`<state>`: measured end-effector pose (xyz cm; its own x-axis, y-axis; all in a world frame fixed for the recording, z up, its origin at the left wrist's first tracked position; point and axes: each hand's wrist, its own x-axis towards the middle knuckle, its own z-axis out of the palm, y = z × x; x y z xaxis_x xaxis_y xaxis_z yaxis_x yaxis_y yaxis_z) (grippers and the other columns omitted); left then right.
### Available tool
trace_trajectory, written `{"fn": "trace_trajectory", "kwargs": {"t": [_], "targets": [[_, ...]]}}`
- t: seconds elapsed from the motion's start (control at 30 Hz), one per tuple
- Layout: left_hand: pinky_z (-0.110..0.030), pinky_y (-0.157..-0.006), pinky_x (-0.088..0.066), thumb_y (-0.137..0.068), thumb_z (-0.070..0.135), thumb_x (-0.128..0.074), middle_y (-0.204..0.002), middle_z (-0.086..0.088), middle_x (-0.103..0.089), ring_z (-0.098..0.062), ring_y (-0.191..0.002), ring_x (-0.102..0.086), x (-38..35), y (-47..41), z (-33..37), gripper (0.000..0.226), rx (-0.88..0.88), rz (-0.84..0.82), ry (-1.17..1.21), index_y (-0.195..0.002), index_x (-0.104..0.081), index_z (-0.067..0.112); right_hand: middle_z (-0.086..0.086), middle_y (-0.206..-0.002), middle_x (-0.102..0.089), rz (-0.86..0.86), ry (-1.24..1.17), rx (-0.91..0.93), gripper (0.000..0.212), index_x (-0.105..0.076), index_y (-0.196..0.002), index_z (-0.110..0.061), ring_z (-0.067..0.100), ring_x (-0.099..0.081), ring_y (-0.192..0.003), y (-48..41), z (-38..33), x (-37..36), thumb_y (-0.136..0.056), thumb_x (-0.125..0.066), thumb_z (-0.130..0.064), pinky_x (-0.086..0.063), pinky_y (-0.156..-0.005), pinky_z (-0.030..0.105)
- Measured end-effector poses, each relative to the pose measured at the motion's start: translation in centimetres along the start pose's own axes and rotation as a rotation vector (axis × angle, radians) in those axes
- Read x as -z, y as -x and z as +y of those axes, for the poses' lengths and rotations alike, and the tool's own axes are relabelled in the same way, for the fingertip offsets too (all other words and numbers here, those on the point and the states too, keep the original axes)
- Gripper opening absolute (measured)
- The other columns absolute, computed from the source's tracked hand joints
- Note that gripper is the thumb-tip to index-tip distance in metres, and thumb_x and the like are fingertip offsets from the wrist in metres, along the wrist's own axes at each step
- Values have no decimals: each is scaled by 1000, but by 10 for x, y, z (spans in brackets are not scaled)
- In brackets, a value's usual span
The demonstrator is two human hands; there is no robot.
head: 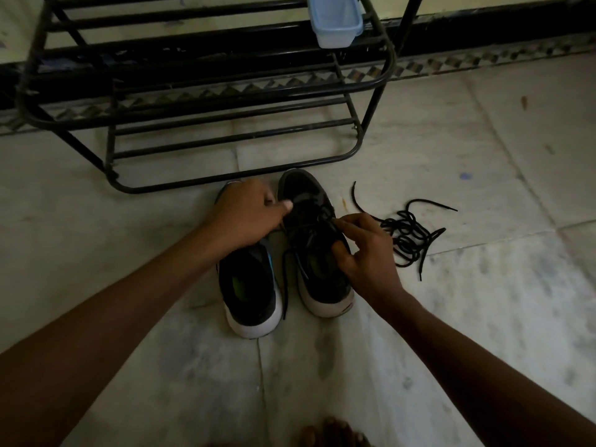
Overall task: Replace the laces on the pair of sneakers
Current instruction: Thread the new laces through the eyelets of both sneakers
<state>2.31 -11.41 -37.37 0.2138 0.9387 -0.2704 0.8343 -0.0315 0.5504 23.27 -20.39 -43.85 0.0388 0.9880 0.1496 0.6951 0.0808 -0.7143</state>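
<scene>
Two black sneakers with white heels stand side by side on the floor, toes pointing away from me. My left hand [250, 211] lies over the front of the left sneaker [250, 285], its fingers curled against the inner side of the right sneaker [314, 253]. What those fingers grip is hidden. My right hand [364, 253] pinches the black lace [285, 272] at the right sneaker's eyelets. One loose end of that lace trails down between the shoes. A loose bundle of black laces [408, 235] lies on the floor just right of my right hand.
A black metal shoe rack [225, 124] stands directly behind the sneakers, against the wall. A pale blue plastic tub [335, 22] sits on its upper shelf. The floor is pale marble tile. My toes [338, 435] show at the bottom edge.
</scene>
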Motion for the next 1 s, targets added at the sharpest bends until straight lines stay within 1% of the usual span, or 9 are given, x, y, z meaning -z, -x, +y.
{"fn": "trace_trajectory", "kwargs": {"t": [0.1, 0.17, 0.27, 0.4, 0.57, 0.67, 0.77, 0.93, 1.0], "targets": [[-37, -61, -49, -90, 45, -73, -69, -17, -66, -30, -65, -64, 25, 9, 3, 33, -112, -445, 8, -72, -79, 18, 5, -110, -61, 17, 13, 20, 33, -71, -123, -7, -4, -45, -95, 1, -2, -1, -92, -63, -11, -36, -81, -1], [-31, -52, -36, -94, 38, -69, -62, -25, -48, -35, -54, -41, 39, 18, 11, 28, -213, -721, 200, -76, -79, 19, 6, -109, -62, 43, 25, 26, 32, -71, -123, -5, -4, -44, -93, 2, -3, -2, -92, -63, -7, -34, -80, -2], [-28, -47, -28, -97, 30, -65, -61, -27, -41, -38, -53, -29, 47, 25, 16, 27, -353, -850, 350, -81, -76, 11, 8, -108, -62, 69, 28, 32, 31, -71, -122, -3, -4, -44, -92, 3, -5, -4, -92, -63, -5, -33, -79, -3], [-30, -51, -29, -99, 29, -61, -64, -17, -42, -32, -56, -31, 37, 30, 15, 27, -309, -827, 431, -88, -77, 10, 7, -112, -60, 40, 57, 36, 35, -69, -125, -6, 9, -53, -99, 1, -2, -4, -91, -64, -9, -37, -82, 1], [-29, -61, -52, -101, 29, -61, -66, -3, -63, -19, -60, -61, 17, 41, 27, 23, -345, -696, 404, -91, -77, 15, 6, -118, -49, -18, 179, 207, 60, -56, -142, -21, 19, -45, -106, -9, -3, 16, -85, -75, -19, -44, -83, 26], [-34, -71, -60, -100, 27, -63, -73, -2, -67, -19, -67, -69, 2, 48, 34, 19, -369, -650, 380, -94, -77, 17, 3, -101, -57, -222, 67, 385, 37, -70, -122, -19, 18, -51, -91, -18, -7, 32, -87, -74, -11, -42, -72, 26], [-38, -79, -63, -99, 28, -64, -85, -3, -74, -17, -77, -74, -3, 52, 35, 20, -361, -640, 357, -100, -78, 13, -1, -93, -65, -301, 0, 402, 22, -76, -102, -14, 10, -60, -80, -20, -9, 45, -86, -70, 0, -49, -64, 23], [-42, -82, -59, -98, 29, -63, -86, 10, -70, -5, -81, -67, -7, 41, 20, 12, -421, -121, 74, -95, -73, 24, -8, -96, -72, -378, -21, 334, 28, -79, -107, -19, 9, -69, -82, -21, -4, 74, -86, -73, -1, -56, -66, 23], [-41, -79, -58, -95, 32, -67, -85, 12, -67, -1, -80, -64, -7, 35, 12, 6, -418, -124, -28, -90, -68, 27, -12, -95, -72, -468, 10, 312, 30, -78, -110, -22, 5, -68, -80, -21, -3, 80, -86, -75, -4, -51, -66, 13]]}}
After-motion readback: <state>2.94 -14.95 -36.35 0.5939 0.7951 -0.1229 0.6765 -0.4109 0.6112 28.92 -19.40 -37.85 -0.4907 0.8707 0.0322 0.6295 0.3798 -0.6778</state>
